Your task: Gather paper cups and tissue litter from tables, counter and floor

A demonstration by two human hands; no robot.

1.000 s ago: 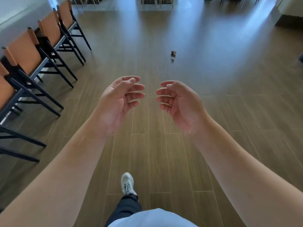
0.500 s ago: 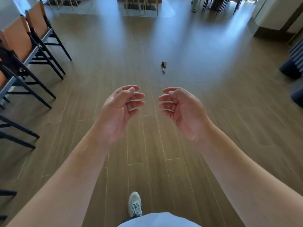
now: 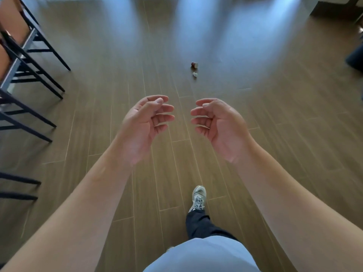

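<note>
The wood-plank floor (image 3: pixel 275 134) is taking up nearly the whole view, with window glare washing over the far end. I am seeing plenty of open room ahead: the planks are running bare from my shoe (image 3: pixel 198 197) all the way to the litter. The row of dark-legged chairs (image 3: pixel 25 61) is lining the left edge, and a dark, blurred shape is sitting at the right edge; both are standing well apart from the line I am walking.

I am holding both arms out in front. The left hand (image 3: pixel 144 126) is hanging with loosely curled fingers and carrying nothing, and the right hand (image 3: pixel 218 126) is mirroring it, relaxed and empty too.

As for progress, I am judging this floor pickup as not yet begun: nothing is in either hand, and I am seeing no bag or bin here. Ahead, slightly right of centre, a small brown paper cup (image 3: pixel 194 64) is lying on the floor, and a white tissue wad (image 3: pixel 195 74) is sitting just beside it on the near side. Both are waiting, well beyond reach. Any counter is lying out of view.
</note>
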